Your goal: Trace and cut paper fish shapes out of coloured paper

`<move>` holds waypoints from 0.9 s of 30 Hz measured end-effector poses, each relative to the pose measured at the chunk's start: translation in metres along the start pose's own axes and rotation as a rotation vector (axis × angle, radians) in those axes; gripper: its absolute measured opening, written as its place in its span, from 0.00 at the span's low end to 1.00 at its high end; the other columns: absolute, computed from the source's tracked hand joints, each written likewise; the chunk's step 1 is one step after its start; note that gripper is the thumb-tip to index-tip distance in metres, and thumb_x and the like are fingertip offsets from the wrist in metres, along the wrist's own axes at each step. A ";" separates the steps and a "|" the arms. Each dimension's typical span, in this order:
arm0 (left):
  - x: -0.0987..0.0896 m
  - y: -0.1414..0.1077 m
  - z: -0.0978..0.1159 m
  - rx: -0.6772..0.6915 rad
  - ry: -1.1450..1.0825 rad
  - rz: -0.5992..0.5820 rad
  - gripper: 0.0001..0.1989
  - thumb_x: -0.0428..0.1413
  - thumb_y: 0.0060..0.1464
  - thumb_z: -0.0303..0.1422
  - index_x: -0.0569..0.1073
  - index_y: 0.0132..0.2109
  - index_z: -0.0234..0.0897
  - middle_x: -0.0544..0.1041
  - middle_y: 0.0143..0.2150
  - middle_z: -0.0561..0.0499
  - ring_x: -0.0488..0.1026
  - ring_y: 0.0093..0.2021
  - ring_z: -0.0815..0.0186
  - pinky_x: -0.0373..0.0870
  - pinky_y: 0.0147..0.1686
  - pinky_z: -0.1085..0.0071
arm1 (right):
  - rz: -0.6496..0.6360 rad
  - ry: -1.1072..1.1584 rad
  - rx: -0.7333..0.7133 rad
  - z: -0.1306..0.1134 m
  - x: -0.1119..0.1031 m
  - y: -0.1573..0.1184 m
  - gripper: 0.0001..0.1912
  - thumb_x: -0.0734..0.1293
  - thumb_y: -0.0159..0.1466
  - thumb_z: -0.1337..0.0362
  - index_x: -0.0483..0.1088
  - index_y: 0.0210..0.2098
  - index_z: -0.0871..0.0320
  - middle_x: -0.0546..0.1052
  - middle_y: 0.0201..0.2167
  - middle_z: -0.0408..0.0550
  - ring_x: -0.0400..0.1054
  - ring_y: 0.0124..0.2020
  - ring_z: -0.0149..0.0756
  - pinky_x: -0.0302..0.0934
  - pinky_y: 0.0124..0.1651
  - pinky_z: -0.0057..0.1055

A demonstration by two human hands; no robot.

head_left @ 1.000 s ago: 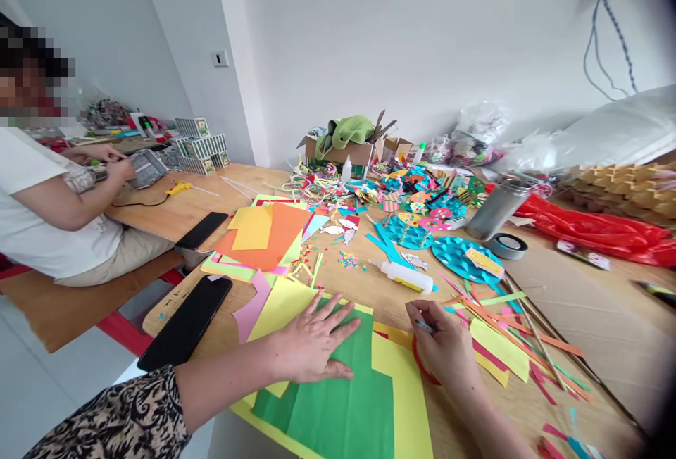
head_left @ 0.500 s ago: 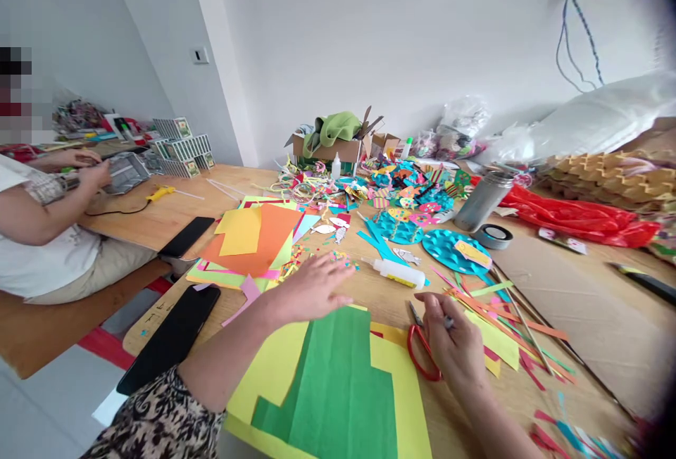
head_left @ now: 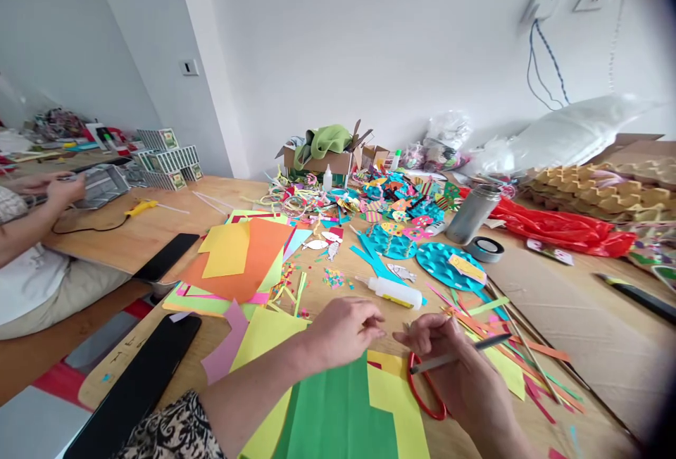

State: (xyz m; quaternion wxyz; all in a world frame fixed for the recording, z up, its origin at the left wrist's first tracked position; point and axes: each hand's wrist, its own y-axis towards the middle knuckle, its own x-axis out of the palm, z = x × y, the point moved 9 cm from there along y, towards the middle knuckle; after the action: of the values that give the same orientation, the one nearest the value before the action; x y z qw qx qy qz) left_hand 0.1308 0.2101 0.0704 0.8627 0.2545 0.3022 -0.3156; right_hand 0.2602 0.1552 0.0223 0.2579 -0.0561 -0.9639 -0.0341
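Note:
In the head view, my right hand (head_left: 459, 367) holds a grey pen (head_left: 493, 341) between its fingers, the pen lying slantwise across the hand. Red-handled scissors (head_left: 436, 413) lie just beneath that hand, partly covered by it. My left hand (head_left: 338, 332) hovers over the cut green paper (head_left: 338, 410) with its fingers curled together; whether anything small is in them is hidden. Yellow paper (head_left: 409, 417) lies under the green piece. A white glue bottle (head_left: 393, 291) rests on its side beyond both hands.
Coloured sheets (head_left: 264, 255) are stacked on the left, near a black phone (head_left: 142, 381). Blue egg-tray discs (head_left: 443, 267), a steel flask (head_left: 474, 214), tape (head_left: 484, 249) and cardboard (head_left: 560, 304) lie rightward. A co-worker's hands (head_left: 66, 188) work at far left.
My left hand has moved right, towards my right hand, and its spread fingers have curled in. The pen has swung across my right hand. The view has shifted slightly.

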 end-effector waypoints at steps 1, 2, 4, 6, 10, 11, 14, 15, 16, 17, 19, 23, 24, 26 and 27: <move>0.006 -0.002 -0.003 -0.012 -0.038 -0.005 0.06 0.58 0.53 0.27 0.78 0.39 0.35 0.80 0.35 0.50 0.75 0.34 0.67 0.68 0.36 0.74 | -0.008 0.006 0.004 0.001 0.002 -0.001 0.16 0.62 0.64 0.51 0.75 0.34 0.56 0.69 0.22 0.43 0.67 0.29 0.36 0.65 0.50 0.44; 0.010 -0.003 -0.005 -0.027 -0.072 -0.008 0.06 0.57 0.54 0.27 0.78 0.37 0.35 0.80 0.34 0.50 0.74 0.33 0.67 0.67 0.35 0.74 | -0.014 0.006 0.009 0.002 0.003 -0.002 0.16 0.62 0.64 0.51 0.75 0.35 0.56 0.69 0.22 0.43 0.67 0.29 0.36 0.65 0.51 0.44; 0.013 -0.005 -0.010 -0.065 -0.135 -0.018 0.06 0.56 0.54 0.27 0.79 0.36 0.36 0.80 0.33 0.51 0.74 0.31 0.68 0.66 0.32 0.74 | -0.029 0.005 0.023 0.003 0.007 -0.003 0.16 0.62 0.65 0.52 0.75 0.34 0.55 0.69 0.21 0.43 0.66 0.28 0.36 0.64 0.51 0.44; 0.014 -0.006 -0.013 -0.099 -0.182 -0.037 0.07 0.55 0.54 0.28 0.79 0.37 0.36 0.80 0.33 0.51 0.74 0.31 0.68 0.66 0.32 0.74 | -0.035 0.005 0.036 0.004 0.010 -0.004 0.16 0.61 0.65 0.52 0.75 0.34 0.55 0.68 0.21 0.43 0.64 0.27 0.35 0.64 0.51 0.44; 0.017 -0.008 -0.012 -0.105 -0.214 -0.060 0.08 0.54 0.53 0.27 0.79 0.36 0.36 0.80 0.32 0.51 0.73 0.31 0.67 0.65 0.31 0.74 | -0.024 -0.024 0.053 0.005 0.011 -0.004 0.17 0.61 0.65 0.51 0.75 0.33 0.56 0.67 0.20 0.43 0.64 0.26 0.36 0.64 0.50 0.45; 0.017 -0.008 -0.011 -0.093 -0.212 -0.059 0.08 0.54 0.53 0.27 0.78 0.35 0.36 0.80 0.31 0.50 0.73 0.30 0.68 0.65 0.30 0.75 | -0.023 -0.028 0.060 0.006 0.011 -0.004 0.17 0.61 0.65 0.50 0.75 0.33 0.56 0.67 0.20 0.43 0.64 0.26 0.36 0.64 0.50 0.45; 0.017 -0.009 -0.008 -0.055 -0.194 -0.044 0.07 0.52 0.53 0.26 0.76 0.33 0.35 0.78 0.29 0.51 0.71 0.28 0.69 0.63 0.28 0.75 | -0.047 -0.013 0.080 0.009 0.014 -0.005 0.17 0.61 0.65 0.51 0.75 0.34 0.56 0.68 0.20 0.43 0.64 0.26 0.35 0.63 0.51 0.43; 0.016 -0.009 -0.007 -0.042 -0.184 -0.033 0.07 0.52 0.53 0.26 0.75 0.32 0.35 0.77 0.28 0.51 0.70 0.28 0.69 0.62 0.28 0.75 | -0.056 -0.004 0.081 0.010 0.015 -0.005 0.17 0.61 0.65 0.51 0.75 0.34 0.56 0.68 0.20 0.43 0.63 0.26 0.35 0.63 0.51 0.43; 0.016 -0.009 -0.007 -0.029 -0.173 -0.020 0.07 0.52 0.53 0.26 0.74 0.32 0.35 0.77 0.28 0.51 0.70 0.27 0.69 0.62 0.28 0.76 | -0.064 0.003 0.081 0.010 0.017 -0.005 0.17 0.61 0.65 0.51 0.75 0.34 0.56 0.68 0.20 0.43 0.63 0.26 0.34 0.63 0.52 0.42; 0.015 -0.009 -0.006 -0.015 -0.161 -0.005 0.06 0.52 0.52 0.25 0.73 0.31 0.36 0.76 0.27 0.52 0.69 0.27 0.70 0.62 0.28 0.76 | -0.069 0.009 0.081 0.010 0.018 -0.006 0.17 0.61 0.65 0.51 0.75 0.34 0.56 0.68 0.20 0.43 0.63 0.26 0.34 0.63 0.52 0.42; 0.013 -0.010 -0.005 0.019 -0.132 0.032 0.05 0.51 0.51 0.25 0.70 0.30 0.36 0.74 0.26 0.53 0.68 0.26 0.70 0.61 0.28 0.76 | -0.071 0.027 0.086 0.010 0.020 -0.006 0.17 0.61 0.65 0.51 0.75 0.33 0.56 0.68 0.20 0.43 0.62 0.25 0.34 0.63 0.51 0.43; 0.011 -0.012 -0.004 0.055 -0.075 0.094 0.05 0.50 0.50 0.24 0.65 0.29 0.38 0.70 0.24 0.55 0.66 0.25 0.71 0.59 0.27 0.75 | -0.073 0.073 0.102 0.010 0.023 -0.006 0.17 0.61 0.65 0.51 0.75 0.33 0.56 0.66 0.19 0.42 0.60 0.24 0.33 0.63 0.51 0.47; 0.012 -0.012 -0.004 0.049 -0.061 0.101 0.05 0.50 0.49 0.24 0.64 0.29 0.38 0.69 0.24 0.55 0.65 0.24 0.71 0.59 0.26 0.75 | -0.074 0.076 0.104 0.010 0.024 -0.007 0.17 0.61 0.65 0.50 0.75 0.33 0.55 0.66 0.19 0.42 0.60 0.24 0.33 0.62 0.51 0.48; 0.013 -0.013 -0.006 0.022 -0.019 0.114 0.06 0.50 0.47 0.24 0.62 0.28 0.39 0.68 0.23 0.56 0.65 0.23 0.71 0.58 0.25 0.74 | -0.085 0.072 0.104 0.011 0.025 -0.008 0.17 0.61 0.65 0.50 0.75 0.34 0.55 0.66 0.18 0.41 0.60 0.24 0.34 0.61 0.53 0.49; 0.013 -0.013 -0.007 0.006 0.011 0.121 0.06 0.51 0.46 0.24 0.61 0.27 0.39 0.68 0.22 0.56 0.64 0.23 0.70 0.58 0.25 0.74 | -0.096 0.069 0.103 0.012 0.027 -0.008 0.17 0.61 0.65 0.50 0.75 0.35 0.55 0.67 0.19 0.42 0.61 0.25 0.34 0.60 0.53 0.49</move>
State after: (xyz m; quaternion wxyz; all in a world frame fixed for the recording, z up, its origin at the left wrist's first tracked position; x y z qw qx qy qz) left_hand 0.1274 0.2007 0.0540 0.8777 0.2765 0.2903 -0.2624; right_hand 0.2303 0.1506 0.0255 0.2917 0.0047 -0.9565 0.0012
